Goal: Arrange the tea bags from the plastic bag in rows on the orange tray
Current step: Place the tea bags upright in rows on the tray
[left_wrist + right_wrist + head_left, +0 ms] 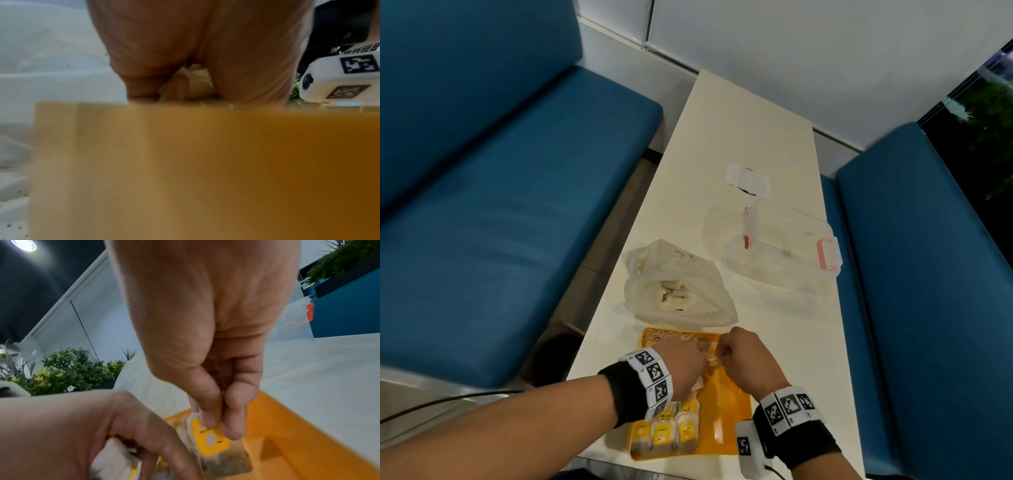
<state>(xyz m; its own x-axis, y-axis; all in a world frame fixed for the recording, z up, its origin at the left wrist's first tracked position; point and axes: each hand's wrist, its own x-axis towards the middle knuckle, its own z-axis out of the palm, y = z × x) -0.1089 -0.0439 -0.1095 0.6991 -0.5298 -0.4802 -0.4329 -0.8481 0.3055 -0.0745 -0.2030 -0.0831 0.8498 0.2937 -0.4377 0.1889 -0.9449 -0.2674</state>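
Over the orange tray [732, 407]: right hand [205, 340] is pinching a tea bag [224, 456] by its yellow tag [211, 439]. Left hand [68, 426] is clutching more bags. Light, limp, tearable; the tag is looking the safest hold.

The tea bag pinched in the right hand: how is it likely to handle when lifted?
Probably floppy: the tea bag hangs limp below the right hand, whose grip is only on the yellow tag. Likely very light, since a fingertip pinch carries it. The thin paper could tear if tugged.
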